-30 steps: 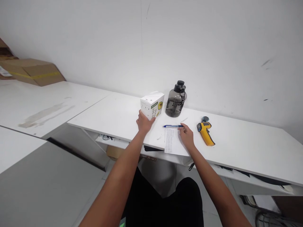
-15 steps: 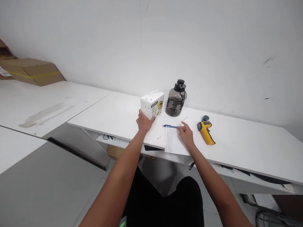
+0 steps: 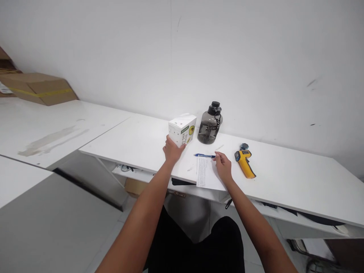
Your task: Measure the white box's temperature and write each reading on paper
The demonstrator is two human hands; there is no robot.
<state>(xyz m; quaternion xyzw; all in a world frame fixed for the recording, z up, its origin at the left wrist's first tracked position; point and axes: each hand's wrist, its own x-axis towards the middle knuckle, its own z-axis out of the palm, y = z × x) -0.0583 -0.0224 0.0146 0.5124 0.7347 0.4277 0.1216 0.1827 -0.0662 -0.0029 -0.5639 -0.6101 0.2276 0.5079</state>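
A white carton [image 3: 175,132] with an avocado picture stands on the white desk [image 3: 139,138]. My left hand [image 3: 172,151] is closed around its near lower part, thumb on the printed face. The blue pen [image 3: 203,155] lies crosswise at the top of a sheet of paper [image 3: 203,173] covered in small writing. Thumb and fingers of my right hand [image 3: 223,166] pinch the pen's right end, and the hand rests over the sheet's right side.
Behind the pen stands a large dark see-through bottle [image 3: 207,131]. A yellow infrared thermometer [image 3: 245,165] lies to the right, by a small dark round object [image 3: 243,146]. Far left, a taped cardboard box [image 3: 42,87] sits against the wall. An open shelf runs under the desk.
My right hand's fingers, raised and looser before, have come together on the pen's end. The left hand stays on the carton. The view has shifted slightly.
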